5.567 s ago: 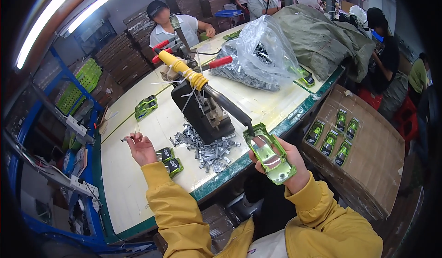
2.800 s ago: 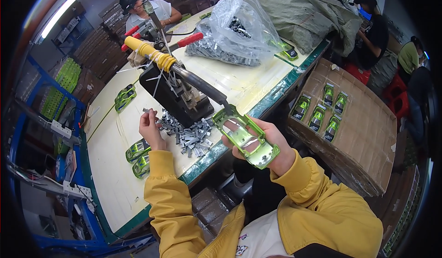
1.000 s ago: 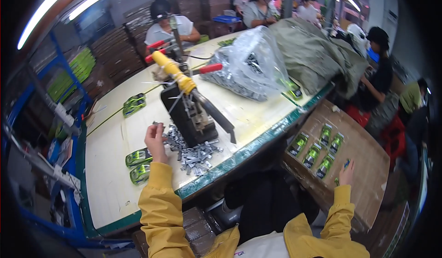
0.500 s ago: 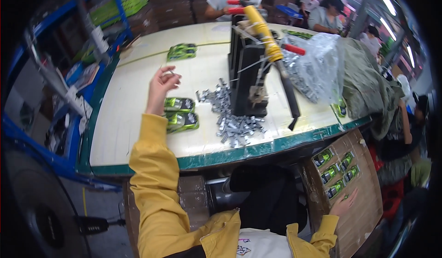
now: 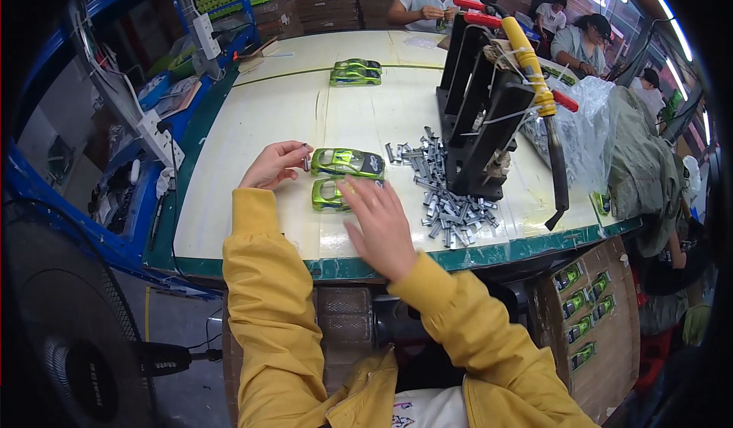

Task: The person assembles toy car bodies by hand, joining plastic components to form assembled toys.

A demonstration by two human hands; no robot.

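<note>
The black hand press (image 5: 481, 161) stands on the pale, green-edged table (image 5: 229, 153), and everything else can be placed from it. Well to its left, the person's left hand (image 5: 275, 167) pinches a small metal piece (image 5: 307, 158) between thumb and fingertips, the other fingers loosely curled. Between that hand and the press lie two green toy car bodies side by side: the farther car body (image 5: 347, 162) has a dark end turned toward the press, and the nearer car body (image 5: 328, 197) is partly covered by the right hand (image 5: 382, 226). That right hand, left of the press and closer to the person, is released, its fingers extended and the thumb held apart; whether the fingertips touch the car beneath them I cannot tell. A loose heap of metal parts (image 5: 458, 218) spreads around the foot of the press, on its left and near sides. Beyond the press and to its left sits more green car bodywork (image 5: 356, 73). Right of the press are a clear plastic bag (image 5: 592, 107) and an olive cover (image 5: 645, 153). Below and to the right of the press, six green cars (image 5: 574, 303) rest on a brown cardboard box (image 5: 611, 367).
</note>
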